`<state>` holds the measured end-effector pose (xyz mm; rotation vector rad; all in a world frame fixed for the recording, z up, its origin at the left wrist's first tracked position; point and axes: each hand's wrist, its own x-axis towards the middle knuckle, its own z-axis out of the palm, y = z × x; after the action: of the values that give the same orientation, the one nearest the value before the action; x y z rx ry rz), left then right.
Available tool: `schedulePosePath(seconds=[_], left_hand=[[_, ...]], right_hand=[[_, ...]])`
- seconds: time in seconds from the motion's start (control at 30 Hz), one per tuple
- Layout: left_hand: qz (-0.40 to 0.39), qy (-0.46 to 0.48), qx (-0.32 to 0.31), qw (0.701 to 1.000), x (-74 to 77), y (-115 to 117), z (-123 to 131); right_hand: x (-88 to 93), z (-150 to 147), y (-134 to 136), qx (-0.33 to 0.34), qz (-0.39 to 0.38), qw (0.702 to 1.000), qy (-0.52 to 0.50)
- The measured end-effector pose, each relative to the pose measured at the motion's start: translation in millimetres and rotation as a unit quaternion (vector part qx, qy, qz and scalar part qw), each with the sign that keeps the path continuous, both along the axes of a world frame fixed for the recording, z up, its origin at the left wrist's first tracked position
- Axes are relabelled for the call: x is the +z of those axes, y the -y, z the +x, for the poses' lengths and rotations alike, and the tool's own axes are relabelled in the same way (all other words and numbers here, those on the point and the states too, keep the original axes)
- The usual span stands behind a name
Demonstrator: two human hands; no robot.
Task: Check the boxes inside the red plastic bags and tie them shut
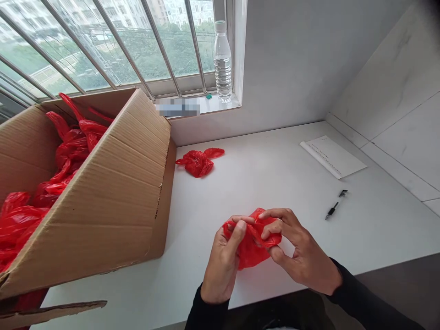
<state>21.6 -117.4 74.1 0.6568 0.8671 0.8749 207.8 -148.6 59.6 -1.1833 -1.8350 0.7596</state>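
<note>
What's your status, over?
Left hand and right hand both pinching red bag over white table. Second bag beside cardboard box. Nothing in the way.

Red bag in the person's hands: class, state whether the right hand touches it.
Touching. The head view shows the right hand pinching the red bag with its fingers.

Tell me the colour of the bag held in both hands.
Red; the bag shows clearly in the head view.
</note>
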Motion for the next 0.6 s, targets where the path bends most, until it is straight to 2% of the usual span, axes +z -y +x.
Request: schedulePosePath(seconds=[0.1,0.23,0.3,0.43,0.6], left_hand=[[0.035,-0.017,-0.041,0.998,-0.2,-1.5,-3.8],[0.078,-0.036,-0.057,0.995,0.8,-1.2,-7.3],[0.143,-0.079,-0.064,0.984,2.8,-0.1,-7.6],[0.299,-0.212,-0.016,0.930,0.1,2.6,-5.0],[0.410,-0.285,0.056,0.865,-19.7,7.5,0.1]], right_hand=[[0.7,2.4,1.1,0.012,-0.011,1.000,-0.003],[3.5,6.1,-4.5,0.025,-0.047,0.998,-0.026],[3.7,6.7,-10.2,0.036,-0.071,0.997,-0.018],[1.5,4.9,-16.6,0.044,-0.149,0.988,-0.022],[-0.1,3.3,-14.3,0.037,-0.288,0.950,-0.115]])
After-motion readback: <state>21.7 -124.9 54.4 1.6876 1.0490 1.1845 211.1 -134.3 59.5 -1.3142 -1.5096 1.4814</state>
